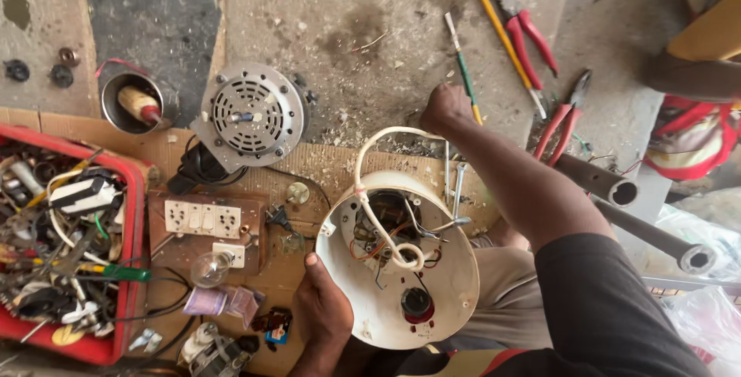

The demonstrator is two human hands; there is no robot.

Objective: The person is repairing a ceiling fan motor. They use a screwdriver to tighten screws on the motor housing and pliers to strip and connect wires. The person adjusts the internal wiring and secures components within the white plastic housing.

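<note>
A round white appliance base (444, 284) lies open side up in front of me, with coloured wires and a white cord (369, 207) looped inside it. My left hand (323, 304) grips its left rim. My right hand (446, 107) reaches out over the concrete floor and is closed on the handle end of a green-and-yellow screwdriver (463, 68). Beside that lie a long yellow screwdriver (505, 41) and two red-handled pliers (529, 37).
A grey fan motor (251, 114) lies at upper left by a metal cup (131, 103). A wooden switchboard with sockets and a bulb (204, 223) sits on cardboard. A red tray (135, 238) of parts stands left. Two grey pipes (617, 192) lie right.
</note>
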